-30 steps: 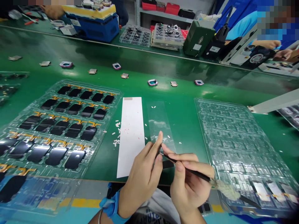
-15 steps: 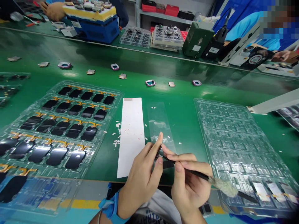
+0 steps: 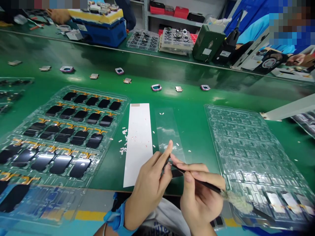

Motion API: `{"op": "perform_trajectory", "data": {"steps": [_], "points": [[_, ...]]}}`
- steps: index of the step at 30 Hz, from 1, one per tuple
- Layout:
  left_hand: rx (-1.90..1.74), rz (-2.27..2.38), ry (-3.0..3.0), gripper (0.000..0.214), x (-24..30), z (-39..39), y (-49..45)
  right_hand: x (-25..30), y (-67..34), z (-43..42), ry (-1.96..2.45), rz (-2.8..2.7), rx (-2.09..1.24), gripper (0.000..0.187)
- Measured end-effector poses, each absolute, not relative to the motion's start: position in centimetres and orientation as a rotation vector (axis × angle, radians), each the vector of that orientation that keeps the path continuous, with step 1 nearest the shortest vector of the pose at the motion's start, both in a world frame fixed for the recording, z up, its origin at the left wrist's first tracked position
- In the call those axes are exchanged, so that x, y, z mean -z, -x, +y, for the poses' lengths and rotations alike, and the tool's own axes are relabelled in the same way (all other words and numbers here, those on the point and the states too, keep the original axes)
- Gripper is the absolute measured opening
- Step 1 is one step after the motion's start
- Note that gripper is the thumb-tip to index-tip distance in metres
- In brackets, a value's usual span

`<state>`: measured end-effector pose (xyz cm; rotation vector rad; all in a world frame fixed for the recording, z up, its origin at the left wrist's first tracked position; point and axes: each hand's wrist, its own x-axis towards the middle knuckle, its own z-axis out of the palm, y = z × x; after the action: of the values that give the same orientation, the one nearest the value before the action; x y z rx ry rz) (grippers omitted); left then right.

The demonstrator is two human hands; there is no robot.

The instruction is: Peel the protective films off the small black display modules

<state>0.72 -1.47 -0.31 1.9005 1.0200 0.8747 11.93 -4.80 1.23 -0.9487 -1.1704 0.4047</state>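
My left hand [image 3: 147, 193] pinches a small dark piece [image 3: 166, 165] between thumb and fingers. My right hand [image 3: 200, 200] grips a thin black tool [image 3: 201, 182], whose fine tip meets that piece and whose shaft carries a white cotton tuft [image 3: 238, 201]. A dark flat item [image 3: 177, 173] lies partly hidden beneath my hands. Just left of them is a long white paper strip [image 3: 137, 144], and a clear film strip [image 3: 167, 131] lies beyond my fingertips. White flecks are scattered around both strips.
A plastic tray of black panels [image 3: 81, 167] with orange flex cables lies left, and an unfilled clear tray [image 3: 246, 147] lies right. Small pink-rimmed frames [image 3: 156, 87] and beige pieces [image 3: 178, 88] line the green bench. Co-workers' hands [image 3: 295, 59] and a blue machine [image 3: 99, 32] are beyond.
The whole view has tilted slightly, shifting the far bench items. My hands stay nearly in place, still holding the dark piece and the black tool together.
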Motion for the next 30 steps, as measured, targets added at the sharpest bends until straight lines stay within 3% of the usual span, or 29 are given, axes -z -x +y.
{"op": "perform_trajectory", "data": {"steps": [7, 12, 18, 23, 30], "points": [[-0.866, 1.039, -1.874, 0.051, -0.5, -1.5, 0.0, -2.0, -12.3, -4.2, 0.975, -1.062, -0.439, 0.021], [-0.840, 1.164, -1.810, 0.042, -0.8, -1.2, 2.7, -4.3, -12.7, 1.8, 1.082, -0.948, -0.547, 0.004], [-0.829, 1.161, -1.625, 0.043, -0.4, -0.7, 4.2, -2.1, -10.1, 14.6, 1.289, -1.043, -0.948, 0.017], [-0.841, 1.102, -1.593, 0.043, -0.3, -0.5, 4.4, 1.7, -8.9, 19.4, 1.394, -1.054, -0.884, 0.017], [-0.793, 1.032, -1.633, 0.044, -0.3, -0.3, 4.8, 2.8, -8.9, 20.0, 1.454, -1.092, -0.842, 0.016]]}}
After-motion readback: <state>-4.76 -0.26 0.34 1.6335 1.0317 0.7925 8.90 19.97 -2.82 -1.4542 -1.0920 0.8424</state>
